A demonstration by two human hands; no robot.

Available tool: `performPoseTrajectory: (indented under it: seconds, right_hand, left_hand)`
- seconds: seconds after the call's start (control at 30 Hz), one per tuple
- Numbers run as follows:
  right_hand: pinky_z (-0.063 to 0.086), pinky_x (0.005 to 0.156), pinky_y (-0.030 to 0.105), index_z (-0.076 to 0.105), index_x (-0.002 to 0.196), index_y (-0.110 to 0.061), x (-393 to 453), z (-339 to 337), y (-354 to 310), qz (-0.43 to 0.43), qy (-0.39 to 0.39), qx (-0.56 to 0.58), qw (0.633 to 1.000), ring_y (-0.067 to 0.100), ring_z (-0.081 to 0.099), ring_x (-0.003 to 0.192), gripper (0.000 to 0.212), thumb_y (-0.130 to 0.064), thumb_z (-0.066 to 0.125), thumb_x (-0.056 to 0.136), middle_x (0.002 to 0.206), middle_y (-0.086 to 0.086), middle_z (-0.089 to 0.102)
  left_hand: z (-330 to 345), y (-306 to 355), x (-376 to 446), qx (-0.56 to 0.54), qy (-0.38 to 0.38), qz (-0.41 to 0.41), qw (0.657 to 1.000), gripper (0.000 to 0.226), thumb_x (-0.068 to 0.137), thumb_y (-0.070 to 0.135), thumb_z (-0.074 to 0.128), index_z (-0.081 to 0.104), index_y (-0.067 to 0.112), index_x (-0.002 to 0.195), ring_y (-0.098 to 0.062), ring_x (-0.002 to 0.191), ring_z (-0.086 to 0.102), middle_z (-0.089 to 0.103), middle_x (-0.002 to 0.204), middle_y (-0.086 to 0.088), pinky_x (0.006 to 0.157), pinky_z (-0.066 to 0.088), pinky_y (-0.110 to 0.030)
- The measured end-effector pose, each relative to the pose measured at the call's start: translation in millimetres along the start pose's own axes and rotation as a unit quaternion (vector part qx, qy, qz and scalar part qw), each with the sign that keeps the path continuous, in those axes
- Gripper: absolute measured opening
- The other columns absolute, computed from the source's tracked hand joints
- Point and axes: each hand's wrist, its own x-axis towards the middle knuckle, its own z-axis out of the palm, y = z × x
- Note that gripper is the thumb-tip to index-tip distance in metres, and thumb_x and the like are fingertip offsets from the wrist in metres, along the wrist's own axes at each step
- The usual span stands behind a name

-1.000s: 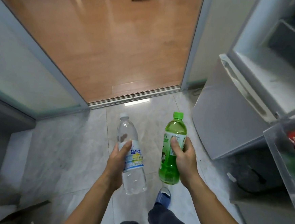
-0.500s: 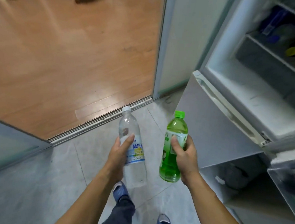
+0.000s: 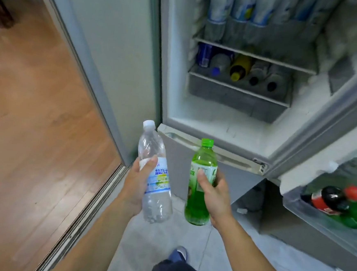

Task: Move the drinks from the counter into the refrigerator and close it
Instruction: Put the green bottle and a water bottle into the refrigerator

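My left hand (image 3: 136, 185) grips a clear water bottle (image 3: 156, 176) with a white cap and a blue-and-white label. A green drink bottle (image 3: 200, 188) with a green cap is held upright in my right hand (image 3: 214, 193). Both bottles are in front of me, just short of the open refrigerator (image 3: 223, 121). Its upper compartment stands open, with several bottles and cans lying on the wire shelves (image 3: 252, 55). The open door (image 3: 321, 210) is at the right; its bin holds a dark cola bottle (image 3: 328, 199) and a green bottle.
The closed lower freezer door (image 3: 184, 163) is directly behind the two bottles. A sliding door track (image 3: 86, 211) and a glass panel run along the left, with wooden floor beyond. Grey tiles lie underfoot, and my foot (image 3: 178, 253) shows at the bottom.
The view has swung right and up toward the refrigerator, so its shelves fill the top of the frame. Both hands keep their bottles and sit closer to the fridge.
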Motion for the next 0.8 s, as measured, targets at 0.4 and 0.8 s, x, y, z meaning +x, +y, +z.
performPoseTrajectory:
  seconds: [0.4,0.8]
  right_hand:
    - [0.055,0.09,0.041,0.06,0.118,-0.032,89,-63,-68,-0.09,0.194,-0.002,0.977,0.009,0.068,0.096,0.035,-0.034,0.075,0.086,0.102,-0.009,0.072]
    - [0.041,0.076,0.0,0.052,0.119,-0.028,214,-56,-245,-0.315,0.36,-0.063,0.876,-0.017,0.058,0.089,0.037,-0.027,0.072,0.087,0.103,-0.018,0.06]
  left_hand:
    - [118,37,115,0.069,-0.128,-0.036,0.989,0.055,0.063,0.047,0.078,0.065,0.03,0.113,-0.032,0.08,0.073,0.074,0.098,-0.015,0.068,0.058,-0.046]
    - [208,162,206,0.144,-0.23,0.138,0.953,0.046,0.056,0.055,0.081,0.066,0.047,0.098,-0.018,0.089,0.075,0.076,0.099,0.005,0.07,0.06,-0.036]
